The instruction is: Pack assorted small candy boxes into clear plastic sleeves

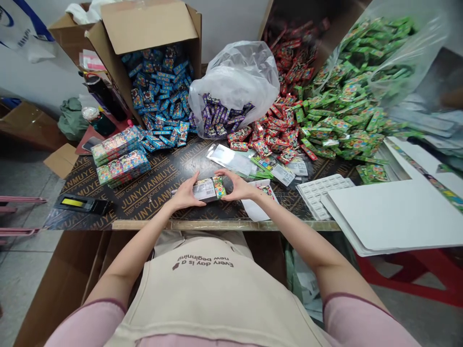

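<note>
Near the table's front edge lies a small colourful pack with a white barcode label [205,190]. My left hand [188,194] grips its left end, fingers at the far side and thumb at the near side. At its right end, my right hand [235,186] holds it between thumb and fingers. Just right of my right hand is a white sheet [255,209] with a colourful print. Clear plastic sleeves [231,159] lie behind the pack. Stacks of wrapped colourful packs [123,166] stand to the left.
Behind are an open cardboard box [150,29] of blue packets, a plastic bag [235,72] of purple packets, and heaps of red [278,125] and green packets [343,115]. A black tool [82,204] lies left; label sheets [320,193] and white boards [398,217] lie right.
</note>
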The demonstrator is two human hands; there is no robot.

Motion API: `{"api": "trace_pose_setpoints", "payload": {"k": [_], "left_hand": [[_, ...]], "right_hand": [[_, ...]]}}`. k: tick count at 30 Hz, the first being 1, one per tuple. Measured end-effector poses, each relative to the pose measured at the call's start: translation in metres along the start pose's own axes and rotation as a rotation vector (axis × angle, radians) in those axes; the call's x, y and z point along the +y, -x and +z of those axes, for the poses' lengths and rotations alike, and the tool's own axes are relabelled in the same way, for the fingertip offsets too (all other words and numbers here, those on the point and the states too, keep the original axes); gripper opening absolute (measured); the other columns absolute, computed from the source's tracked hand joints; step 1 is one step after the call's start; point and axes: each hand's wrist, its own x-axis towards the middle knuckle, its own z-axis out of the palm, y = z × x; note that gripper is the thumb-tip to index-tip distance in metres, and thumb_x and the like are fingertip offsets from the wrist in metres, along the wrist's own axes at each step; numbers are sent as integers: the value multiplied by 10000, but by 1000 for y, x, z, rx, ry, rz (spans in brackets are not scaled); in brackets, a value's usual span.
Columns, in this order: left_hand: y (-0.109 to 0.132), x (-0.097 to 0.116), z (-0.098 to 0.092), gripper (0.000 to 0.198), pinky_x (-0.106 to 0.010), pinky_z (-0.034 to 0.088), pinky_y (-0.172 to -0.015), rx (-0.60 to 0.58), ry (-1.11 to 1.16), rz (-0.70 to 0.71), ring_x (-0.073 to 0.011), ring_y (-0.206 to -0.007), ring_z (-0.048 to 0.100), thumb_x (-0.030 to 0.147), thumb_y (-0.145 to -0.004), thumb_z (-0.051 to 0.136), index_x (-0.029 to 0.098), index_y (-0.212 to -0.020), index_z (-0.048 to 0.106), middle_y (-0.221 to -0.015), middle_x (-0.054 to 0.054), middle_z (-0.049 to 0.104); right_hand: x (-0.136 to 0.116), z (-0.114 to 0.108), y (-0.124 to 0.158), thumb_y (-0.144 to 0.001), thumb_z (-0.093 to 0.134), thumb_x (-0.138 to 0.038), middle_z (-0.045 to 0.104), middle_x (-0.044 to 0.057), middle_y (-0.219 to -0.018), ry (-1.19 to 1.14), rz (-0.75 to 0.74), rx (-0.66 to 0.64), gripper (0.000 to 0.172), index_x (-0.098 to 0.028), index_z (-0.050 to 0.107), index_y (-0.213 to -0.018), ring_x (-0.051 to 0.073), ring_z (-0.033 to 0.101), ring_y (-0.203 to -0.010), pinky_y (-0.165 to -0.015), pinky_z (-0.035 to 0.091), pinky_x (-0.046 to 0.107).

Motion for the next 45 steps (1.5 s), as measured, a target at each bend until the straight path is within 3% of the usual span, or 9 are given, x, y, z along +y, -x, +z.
{"api": "trace_pose_setpoints", "payload": {"k": [3, 9, 14, 21, 27, 31, 37, 42, 45], "left_hand": [[0, 3, -1, 1160, -471, 379, -1034, 78, 22, 2, -356, -1210, 506, 392, -476, 879, 201, -1473, 318, -1343, -145, 517], [-16, 15, 7, 584, -353, 470, -896, 531, 560, -125, -233, -980, 612, 419, -660, 769, 169, -1163, 611, -1079, -89, 657], [-13, 37, 29, 323, -261, 474, -761, 493, 915, -171, -165, -795, 611, 416, -704, 729, 154, -885, 678, -866, -38, 700], [-10, 66, 36, 444, -254, 467, -700, 611, 1440, -379, -152, -710, 633, 572, -668, 715, 137, -753, 690, -726, -27, 699], [-29, 71, 23, 269, -223, 422, -559, 561, 1573, -579, -94, -509, 552, 336, -521, 798, 139, -625, 647, -593, 16, 650], [-36, 72, 12, 167, -204, 408, -549, 548, 1443, -522, -85, -528, 551, 238, -516, 731, 140, -633, 662, -600, 16, 650], [-40, 69, -1, 263, -199, 388, -519, 462, 1339, -476, -95, -560, 564, 169, -519, 682, 158, -782, 688, -669, 3, 673], [-44, 73, 11, 47, -255, 457, -657, 685, 1286, -299, -114, -610, 579, 207, -596, 624, 165, -616, 627, -610, 15, 622], [-40, 71, 14, 174, -267, 463, -684, 735, 1103, -223, -120, -625, 577, 286, -617, 708, 165, -562, 595, -617, 10, 623]], "right_hand": [[-6, 1, -6, -588, 835, -404, 469, 96, -1431, -138, 41, 39, 865, -243, 466, -1353, 298, 451, -1309, -1111, 328, 439], [-26, 40, -31, -709, 686, -615, 599, 75, -1287, -578, 343, 620, 753, -318, 414, -1345, 244, 592, -1144, -935, 483, 393], [-37, 55, -61, -727, 602, -615, 677, -1, -863, -735, 518, 917, 468, -229, 566, -989, 169, 647, -813, -694, 510, 270], [-46, 47, -55, -547, 711, -230, 710, -30, -693, -792, 500, 770, 453, -240, 485, -940, 163, 645, -641, -611, 484, 270], [-49, 41, -46, -540, 715, -171, 730, -38, -767, -877, 434, 661, 562, -274, 447, -1024, 188, 692, -686, -636, 527, 312], [-48, 39, -43, -541, 769, -186, 734, -43, -824, -940, 383, 726, 643, -298, 443, -1084, 202, 714, -769, -702, 545, 333], [-41, 35, -31, -669, 689, -346, 757, 30, -851, -1084, 537, 737, 383, -240, 562, -1014, 246, 716, -805, -708, 559, 388], [-37, 41, -29, -573, 735, -272, 758, 34, -839, -944, 524, 708, 200, -212, 669, -752, 232, 700, -807, -797, 546, 392], [-39, 47, -25, -608, 753, -356, 757, 27, -864, -809, 391, 790, 190, -227, 701, -737, 228, 686, -869, -877, 516, 403]]}}
